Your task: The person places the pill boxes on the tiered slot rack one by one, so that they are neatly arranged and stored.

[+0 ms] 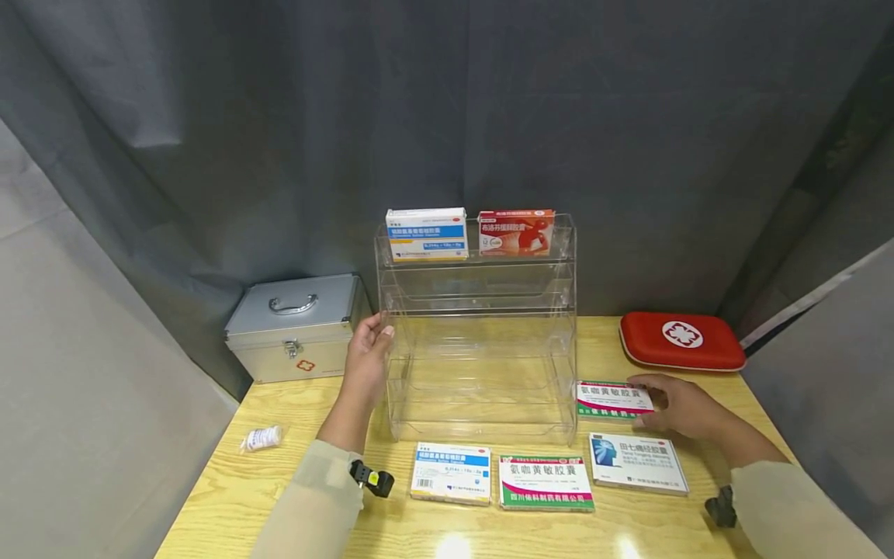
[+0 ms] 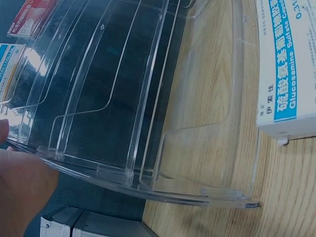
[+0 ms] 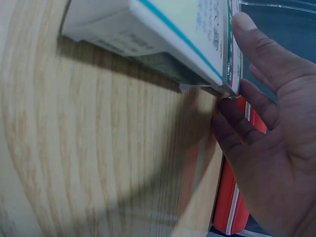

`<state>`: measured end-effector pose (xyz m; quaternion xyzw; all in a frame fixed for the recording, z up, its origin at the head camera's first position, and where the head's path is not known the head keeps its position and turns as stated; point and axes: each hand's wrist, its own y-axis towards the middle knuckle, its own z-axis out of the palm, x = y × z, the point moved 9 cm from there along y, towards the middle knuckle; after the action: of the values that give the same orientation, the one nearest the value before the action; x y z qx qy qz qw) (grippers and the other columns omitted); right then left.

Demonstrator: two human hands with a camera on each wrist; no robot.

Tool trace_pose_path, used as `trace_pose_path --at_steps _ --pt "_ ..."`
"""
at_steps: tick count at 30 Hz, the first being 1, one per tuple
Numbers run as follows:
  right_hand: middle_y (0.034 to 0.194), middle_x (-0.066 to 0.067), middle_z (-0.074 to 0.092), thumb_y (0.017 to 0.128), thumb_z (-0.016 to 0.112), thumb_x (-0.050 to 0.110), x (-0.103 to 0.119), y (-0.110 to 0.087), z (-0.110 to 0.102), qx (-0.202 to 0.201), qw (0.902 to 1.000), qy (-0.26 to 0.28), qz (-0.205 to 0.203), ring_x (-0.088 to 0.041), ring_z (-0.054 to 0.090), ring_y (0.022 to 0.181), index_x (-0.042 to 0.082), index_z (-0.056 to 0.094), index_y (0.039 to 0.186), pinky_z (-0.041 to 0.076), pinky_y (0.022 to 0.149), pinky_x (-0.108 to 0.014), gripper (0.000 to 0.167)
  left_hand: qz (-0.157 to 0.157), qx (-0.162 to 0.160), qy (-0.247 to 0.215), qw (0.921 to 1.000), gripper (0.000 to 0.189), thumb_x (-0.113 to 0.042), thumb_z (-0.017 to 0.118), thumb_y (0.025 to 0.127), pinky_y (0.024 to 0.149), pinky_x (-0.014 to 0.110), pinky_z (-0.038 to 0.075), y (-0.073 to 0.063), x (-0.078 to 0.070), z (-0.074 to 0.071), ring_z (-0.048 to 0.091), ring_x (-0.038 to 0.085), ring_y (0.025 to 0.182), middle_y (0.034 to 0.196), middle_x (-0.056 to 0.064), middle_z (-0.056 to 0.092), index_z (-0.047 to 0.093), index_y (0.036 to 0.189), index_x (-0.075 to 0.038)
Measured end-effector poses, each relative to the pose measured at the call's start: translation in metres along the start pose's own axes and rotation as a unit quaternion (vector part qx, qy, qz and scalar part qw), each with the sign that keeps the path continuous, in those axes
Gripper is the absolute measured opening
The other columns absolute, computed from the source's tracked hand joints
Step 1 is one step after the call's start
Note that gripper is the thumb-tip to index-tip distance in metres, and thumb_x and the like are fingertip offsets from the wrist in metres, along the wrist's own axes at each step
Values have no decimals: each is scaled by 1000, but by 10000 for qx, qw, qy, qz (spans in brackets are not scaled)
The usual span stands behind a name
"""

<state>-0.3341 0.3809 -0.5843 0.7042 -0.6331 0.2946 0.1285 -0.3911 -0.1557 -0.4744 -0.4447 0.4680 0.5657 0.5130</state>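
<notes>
A clear plastic tiered display rack (image 1: 482, 388) stands mid-table. On its top tier are a blue-and-white medicine box (image 1: 427, 234) and a red medicine box (image 1: 517, 233). My left hand (image 1: 368, 353) grips the rack's left side edge, thumb in front; in the left wrist view only part of that hand (image 2: 24, 190) shows. Beside the rack's lower right, my right hand (image 1: 680, 405) pinches the right end of a green-and-white medicine box (image 1: 611, 400). In the right wrist view, thumb and fingers (image 3: 261, 54) lie at that box's end, partly hidden by a nearer white box (image 3: 168, 34).
In front of the rack lie a blue-and-white box (image 1: 451, 473), another green-and-white box (image 1: 546, 483) and a white box with a head picture (image 1: 639, 463). A silver first-aid case (image 1: 293, 330) and small wrapped white roll (image 1: 263, 439) are left; a red case (image 1: 680, 341) is back right.
</notes>
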Motion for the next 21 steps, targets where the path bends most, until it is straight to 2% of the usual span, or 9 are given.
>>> trace_pose_path --at_steps 6,11,16,21 --pt "150 -32 60 81 97 39 -3 2 -3 -58 9995 -309 -76 -54 58 131 2 53 157 53 109 -72 95 23 37 94 9999 43 -13 55 115 138 50 27 0 0 0 38 36 161 166 18 46 43 154 -1" --pt "139 -29 64 74 101 39 -9 -1 -11 -371 9981 -487 -8 -40 62 112 1 55 154 62 98 -63 100 27 68 128 9999 43 -14 54 115 138 51 26 0 -1 0 37 34 161 167 18 45 42 155 -1" --pt "129 -27 64 76 101 32 -11 -10 -19 -740 9964 -416 56 -36 61 105 -1 59 145 66 88 -49 88 -13 45 113 9999 43 -13 54 115 138 51 27 -1 -1 1 38 35 161 166 18 46 42 155 -1" --pt "120 -20 69 84 96 24 -15 -20 -25 -1012 9943 -254 208 -33 61 102 3 63 139 59 78 -30 67 -37 33 156 9999 44 -13 54 115 137 50 28 -2 -2 1 38 34 160 166 17 46 42 156 -1"
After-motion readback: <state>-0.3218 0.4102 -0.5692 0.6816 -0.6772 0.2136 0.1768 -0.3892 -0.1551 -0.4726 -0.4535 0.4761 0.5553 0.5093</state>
